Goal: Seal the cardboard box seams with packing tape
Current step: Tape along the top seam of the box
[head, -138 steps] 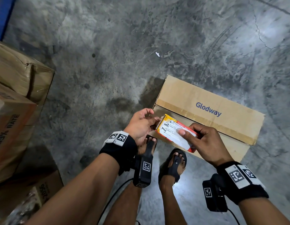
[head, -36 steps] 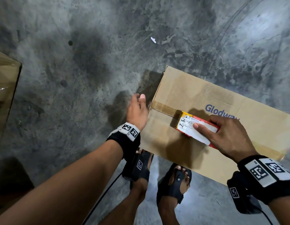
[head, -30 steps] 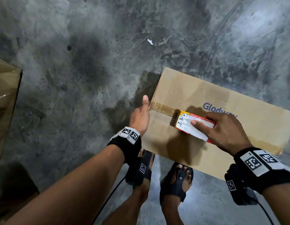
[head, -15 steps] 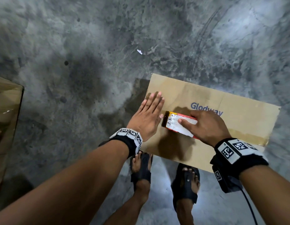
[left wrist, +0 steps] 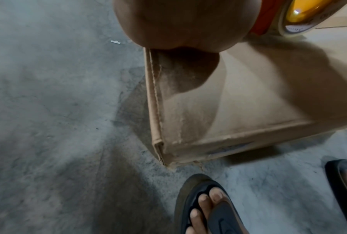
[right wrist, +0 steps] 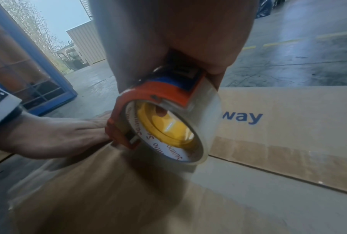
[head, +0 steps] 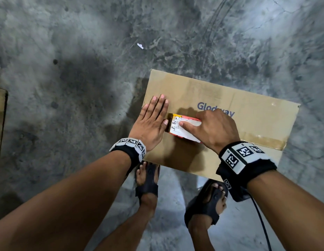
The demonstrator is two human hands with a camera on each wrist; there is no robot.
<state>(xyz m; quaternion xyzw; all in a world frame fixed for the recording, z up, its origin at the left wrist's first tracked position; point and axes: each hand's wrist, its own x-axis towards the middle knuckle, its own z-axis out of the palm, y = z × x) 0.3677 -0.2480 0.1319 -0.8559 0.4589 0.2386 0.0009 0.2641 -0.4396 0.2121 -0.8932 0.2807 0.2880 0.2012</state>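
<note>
A brown cardboard box (head: 248, 98) printed "Glodway" lies on the concrete floor, flaps closed, with a centre seam (right wrist: 288, 175) running along its top. My left hand (head: 152, 122) lies flat with straight fingers on the box's left end, over the start of the seam. My right hand (head: 212, 129) grips a red tape dispenser (head: 184, 129) holding a clear tape roll (right wrist: 188, 131), pressed onto the seam just right of the left hand. An older strip of brown tape (head: 262, 138) shows on the seam's right part. The box corner (left wrist: 160, 145) appears in the left wrist view.
My two feet in black sandals (head: 148, 182) stand on the floor right in front of the box. A brown carton edge (head: 0, 113) shows at the far left. A small white scrap (head: 140, 46) lies on the floor beyond the box. A blue frame (right wrist: 48, 66) stands behind.
The left hand left the box's end edge and now lies flat on top. The right hand with the dispenser has stayed on the seam beside it.
</note>
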